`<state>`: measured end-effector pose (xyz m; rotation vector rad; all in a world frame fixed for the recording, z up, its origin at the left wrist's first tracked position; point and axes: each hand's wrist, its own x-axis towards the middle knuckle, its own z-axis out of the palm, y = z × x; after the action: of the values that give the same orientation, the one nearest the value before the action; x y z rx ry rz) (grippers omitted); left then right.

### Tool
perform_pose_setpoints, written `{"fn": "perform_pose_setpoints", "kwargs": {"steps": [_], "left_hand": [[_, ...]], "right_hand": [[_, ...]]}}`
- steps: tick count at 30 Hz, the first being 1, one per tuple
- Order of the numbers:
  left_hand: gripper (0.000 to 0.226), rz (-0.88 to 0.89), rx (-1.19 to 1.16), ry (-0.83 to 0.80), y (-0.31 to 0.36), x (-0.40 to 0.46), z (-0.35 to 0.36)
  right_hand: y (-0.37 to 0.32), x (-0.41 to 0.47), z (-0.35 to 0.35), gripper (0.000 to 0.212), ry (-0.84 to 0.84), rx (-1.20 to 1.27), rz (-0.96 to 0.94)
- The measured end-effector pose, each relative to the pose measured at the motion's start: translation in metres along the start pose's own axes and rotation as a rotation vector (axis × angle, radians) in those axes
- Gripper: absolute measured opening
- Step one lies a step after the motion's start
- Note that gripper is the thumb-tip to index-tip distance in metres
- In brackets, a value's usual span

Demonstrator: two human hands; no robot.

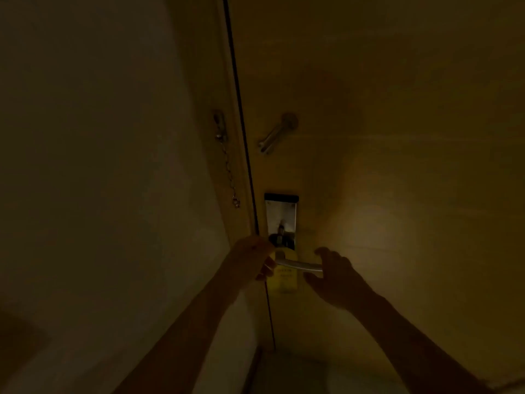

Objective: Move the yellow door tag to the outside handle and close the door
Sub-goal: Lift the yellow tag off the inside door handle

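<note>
The scene is very dim. A yellow door tag (285, 278) hangs from the inside lever handle (301, 265) of a wooden door (397, 137). A shiny lock plate (281, 220) sits above the handle. My left hand (252, 263) is at the tag's left edge by the handle's root, fingers pinched on the tag's upper part. My right hand (332, 275) is open, fingers spread around the free end of the lever, touching it or nearly so. The door stands shut against its frame.
A security chain (227, 163) hangs from the door frame on the left. A metal bar latch (277, 132) sticks out of the door above the lock plate. A pale wall (99, 166) fills the left side.
</note>
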<state>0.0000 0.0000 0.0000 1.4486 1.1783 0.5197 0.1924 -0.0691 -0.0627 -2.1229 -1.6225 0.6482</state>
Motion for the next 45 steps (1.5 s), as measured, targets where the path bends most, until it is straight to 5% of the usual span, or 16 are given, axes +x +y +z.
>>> {"fn": "perform_pose_setpoints", "kwargs": {"steps": [5, 11, 16, 29, 35, 42, 45], "left_hand": [[0.029, -0.110, 0.079, 0.101, 0.002, 0.063, 0.014], [0.089, -0.261, 0.090, 0.042, 0.005, 0.117, 0.030], [0.040, -0.412, 0.240, -0.079, -0.002, 0.129, 0.023], [0.040, -0.435, 0.408, -0.092, -0.008, 0.144, 0.032], [0.037, -0.410, 0.423, -0.120, -0.015, 0.148, 0.031], [0.043, -0.401, 0.423, -0.152, -0.013, 0.148, 0.029], [0.039, -0.402, 0.445, -0.159, -0.013, 0.148, 0.029]], "right_hand": [[0.004, 0.049, 0.027, 0.054, -0.109, -0.248, 0.012], [0.015, 0.076, 0.062, 0.056, -0.195, -0.389, 0.002], [0.017, 0.084, 0.077, 0.054, -0.098, -0.396, 0.016], [0.018, 0.099, 0.080, 0.017, -0.061, -0.417, -0.044], [0.017, 0.109, 0.079, 0.040, -0.062, -0.357, -0.068], [0.030, 0.107, 0.059, 0.098, -0.140, -0.090, 0.117], [0.020, 0.108, 0.052, 0.081, -0.163, 0.039, 0.001]]}}
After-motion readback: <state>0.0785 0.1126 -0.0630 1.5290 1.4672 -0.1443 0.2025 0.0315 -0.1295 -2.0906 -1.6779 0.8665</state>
